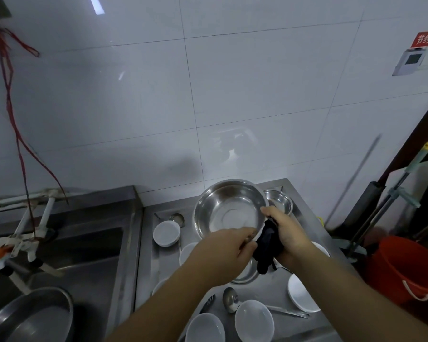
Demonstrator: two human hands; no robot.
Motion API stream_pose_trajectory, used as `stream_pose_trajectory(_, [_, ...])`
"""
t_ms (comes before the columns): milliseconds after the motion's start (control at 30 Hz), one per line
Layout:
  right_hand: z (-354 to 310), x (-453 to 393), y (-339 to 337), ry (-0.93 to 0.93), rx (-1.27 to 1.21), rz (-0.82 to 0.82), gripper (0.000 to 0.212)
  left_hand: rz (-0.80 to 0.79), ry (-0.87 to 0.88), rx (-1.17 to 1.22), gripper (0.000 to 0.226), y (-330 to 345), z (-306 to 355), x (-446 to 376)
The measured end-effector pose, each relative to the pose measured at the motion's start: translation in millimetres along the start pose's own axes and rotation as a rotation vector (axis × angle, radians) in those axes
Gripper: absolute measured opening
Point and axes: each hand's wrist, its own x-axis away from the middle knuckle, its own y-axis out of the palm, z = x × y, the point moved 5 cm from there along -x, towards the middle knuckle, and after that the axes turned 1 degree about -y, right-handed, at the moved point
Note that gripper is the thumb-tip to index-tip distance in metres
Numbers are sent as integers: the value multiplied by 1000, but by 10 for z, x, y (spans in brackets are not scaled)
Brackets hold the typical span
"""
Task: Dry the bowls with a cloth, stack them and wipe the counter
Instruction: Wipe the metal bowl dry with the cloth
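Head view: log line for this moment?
step: drying | left hand: grips large steel bowl rim | right hand: holds dark cloth against bowl | bowl: tilted, above counter

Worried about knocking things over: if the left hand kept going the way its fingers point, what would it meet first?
Probably the dark cloth in the right hand; the left hand points right along the steel bowl's near rim.
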Motion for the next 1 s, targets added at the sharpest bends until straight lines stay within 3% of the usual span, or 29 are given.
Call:
stream_pose_trajectory(100, [56, -4, -113, 37, -60, -12, 53, 90, -1, -18, 42, -11, 25, -37])
stream_pose_trajectory(167, [81, -39, -211, 60, -94, 12, 54, 239, -28, -14, 45, -61, 15, -49])
stream_pose_trajectory(267, [49, -82, -362, 66, -124, 66, 55, 462, -155, 76, 37, -142, -137, -67])
stream_pose_trajectory(333, [7, -121, -481, 60, -138, 87, 55, 524, -299, 182, 36, -148, -331, -106])
stream_pose_trajectory(433, [-30, -207, -674, 77, -161, 88, 56, 422, -576, 432, 40, 3, -607, -206])
stream_pose_trajectory(500, [-37, -284, -803, 104, -167, 70, 51, 350, -701, 724, 27, 204, -684, -302])
stream_pose_trajectory(567, [-32, -382, -941, 140, -154, 54, 41, 317, -802, 1113, 20, 426, -667, -420])
stream_pose_trajectory(633, [-27, -492, -1089, 172, -108, 61, 34, 308, -821, 1311, 18, 590, -643, -556])
stream_pose_trajectory(800, [-142, -838, -1551, 131, -40, 203, 35, 339, -822, 1294, 16, 877, -609, -963])
stream_pose_trajectory(1000, [-317, -1384, -2115, 52, 162, 387, 19, 308, -1025, 1275, 18, 1431, -587, -1489])
